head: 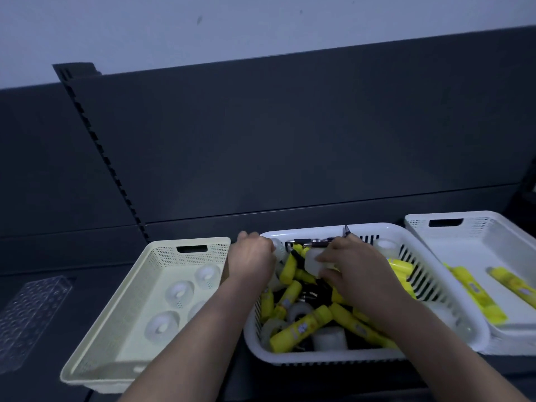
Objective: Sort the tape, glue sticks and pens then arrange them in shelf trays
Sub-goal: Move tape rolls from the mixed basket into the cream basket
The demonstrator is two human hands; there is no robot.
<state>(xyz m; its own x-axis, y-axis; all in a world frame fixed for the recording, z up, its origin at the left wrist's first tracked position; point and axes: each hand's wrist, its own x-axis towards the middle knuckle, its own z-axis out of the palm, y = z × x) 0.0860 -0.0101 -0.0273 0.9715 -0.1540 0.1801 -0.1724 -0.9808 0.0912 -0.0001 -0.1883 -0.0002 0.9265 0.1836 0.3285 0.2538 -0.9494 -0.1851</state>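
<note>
Pinching a tape roll (pixel 314 264) at its fingertips, the right grip (pixel 359 268) faced the curled left grip (pixel 251 259), whose hold could not be told.

- Three containers: one cream tray (pixel 139 288), one white slotted basket (pixel 324 359), one white tray (pixel 493 227).
- Four tape rolls (pixel 179 291) in the cream tray, one half hidden by an arm.
- At least two yellow glue sticks (pixel 471 291) in the white tray.
- More glue sticks, tape rolls and black pens (pixel 313 243) heaped in the basket: too tangled to count.
- One clear holder (pixel 32 314).
- Two hands: left hand (pixel 252 256), right hand (pixel 356 265).
</note>
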